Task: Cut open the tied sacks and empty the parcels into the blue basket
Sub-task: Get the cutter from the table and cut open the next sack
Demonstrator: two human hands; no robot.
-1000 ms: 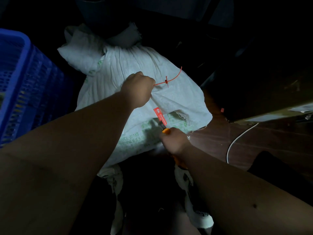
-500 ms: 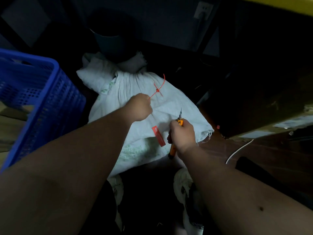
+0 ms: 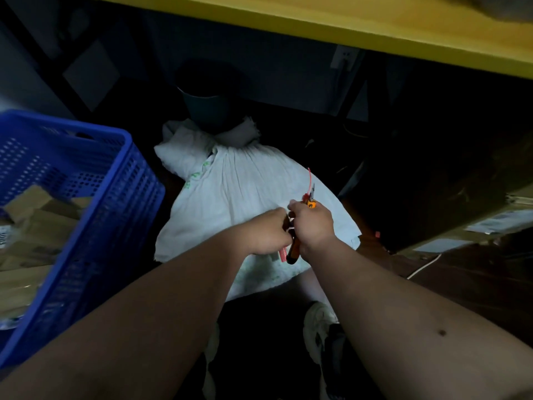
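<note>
**Cutter at the red tie, sack held taut**

The right hand (image 3: pixel 313 223) is curled round the orange-handled cutter (image 3: pixel 300 226), its small blades poking up past the knuckles right at the red tie (image 3: pixel 310 180). The left hand (image 3: pixel 269 232) sits just beside it, fingers bunched, pinching what looks like a fold of the sack (image 3: pixel 239 192) or the base of the tie; I can't tell which, since the two hands crowd each other there.

To do this cleanly, I'd say the left hand should keep the tie pulled up and away from the cloth, so the blades close on plastic only and not on the weave or on a parcel beneath. The loop wants to go well into the blades rather than sit at the tips, where it could slip out. The left fingertips are very close to the cutting end and would be safer drawn back a little.

The sack lies on the floor under the yellow table (image 3: pixel 346 21), white woven stuff with faint green print, puckered into fine pleats, and plump. A red tag (image 3: pixel 283 254) peeks out below the hands. The basket (image 3: pixel 121 197) stands just left of the sack, with brown parcels (image 3: pixel 34 215) already in it.
</note>
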